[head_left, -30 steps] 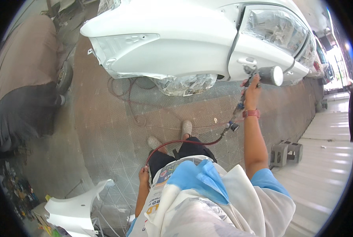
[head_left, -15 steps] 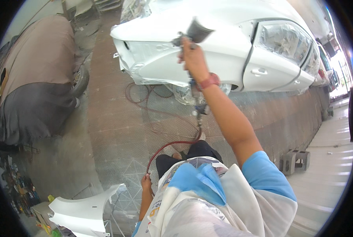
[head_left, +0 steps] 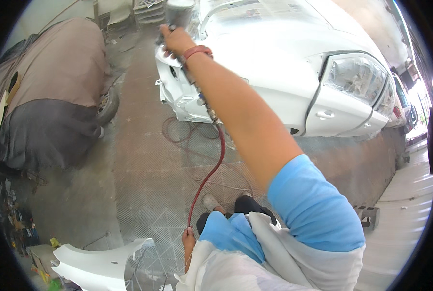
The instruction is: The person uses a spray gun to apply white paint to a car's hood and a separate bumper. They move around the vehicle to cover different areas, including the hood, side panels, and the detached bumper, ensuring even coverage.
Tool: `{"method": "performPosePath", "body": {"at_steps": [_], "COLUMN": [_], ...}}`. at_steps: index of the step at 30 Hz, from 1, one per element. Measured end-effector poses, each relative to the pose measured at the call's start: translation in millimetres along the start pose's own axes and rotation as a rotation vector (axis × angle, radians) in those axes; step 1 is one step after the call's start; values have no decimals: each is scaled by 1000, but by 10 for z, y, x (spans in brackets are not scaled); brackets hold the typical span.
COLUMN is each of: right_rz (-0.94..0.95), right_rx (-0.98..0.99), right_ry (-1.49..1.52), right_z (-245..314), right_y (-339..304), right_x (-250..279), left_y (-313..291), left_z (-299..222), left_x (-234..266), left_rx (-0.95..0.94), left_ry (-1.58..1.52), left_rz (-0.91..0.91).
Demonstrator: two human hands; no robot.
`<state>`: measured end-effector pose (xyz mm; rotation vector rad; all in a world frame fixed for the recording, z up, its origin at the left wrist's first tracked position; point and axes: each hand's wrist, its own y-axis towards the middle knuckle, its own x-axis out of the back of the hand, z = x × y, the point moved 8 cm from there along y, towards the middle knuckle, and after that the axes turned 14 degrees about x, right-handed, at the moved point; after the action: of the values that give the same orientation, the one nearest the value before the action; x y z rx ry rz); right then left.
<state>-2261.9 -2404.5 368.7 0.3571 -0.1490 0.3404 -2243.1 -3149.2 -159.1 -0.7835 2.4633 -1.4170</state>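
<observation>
The spray gun [head_left: 176, 20] is held in the right hand [head_left: 178, 41], whose fingers are wrapped round its handle, with the grey cup [head_left: 179, 13] standing just beyond the knuckles. It is likely to feel stiff and top-heavy, more so if the cup is full, which cannot be told; a firm grip is best taken on the handle, clear of the cup, which may be slick with paint. From below that hand the red hose [head_left: 208, 175] is led back to the left hand [head_left: 188, 238], where it is pinched between closed fingers; it seems flexible and light, easily gathered there. To the right hand's right, the white car [head_left: 284, 102] is spread out, its windows masked. To its left, a covered vehicle [head_left: 56, 68] is seen; left of the left hand, a white panel [head_left: 95, 259] is propped up.
</observation>
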Motion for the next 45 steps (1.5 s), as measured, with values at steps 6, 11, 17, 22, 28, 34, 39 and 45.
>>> {"method": "performPosePath", "body": {"at_steps": [6, 11, 17, 22, 28, 34, 39, 45], "right_rz": [-222, -529, -926, -780, -277, -339, -456, -521], "right_rx": [-72, -119, -17, 77, -102, 9, 243, 333], "right_ry": [-267, -448, -777, -1003, -184, -472, -441, -292], "right_z": [312, 685, 1142, 893, 312, 874, 1359, 1408], "right_y": [-391, -1043, -2095, -2834, -3260, -2609, -1540, 28], "right_x": [2205, 4342, 6366, 6768, 6292, 7831, 9000, 9258], "left_y": [167, 73, -279, -396, -455, -1196, -2113, -2680], "left_z": [-664, -1232, -1880, -1921, -1598, -1727, -2591, -3245], "left_x": [-552, -1189, -1906, -2608, -3495, -4442, -4286, -3808], "left_rx": [-89, -122, -101, -178, -180, -222, -508, -807], "left_ry": [207, 356, 584, 799, 860, 808, 660, 466], "left_rz": [233, 355, 350, 280, 141, 149, -516, -1275]}}
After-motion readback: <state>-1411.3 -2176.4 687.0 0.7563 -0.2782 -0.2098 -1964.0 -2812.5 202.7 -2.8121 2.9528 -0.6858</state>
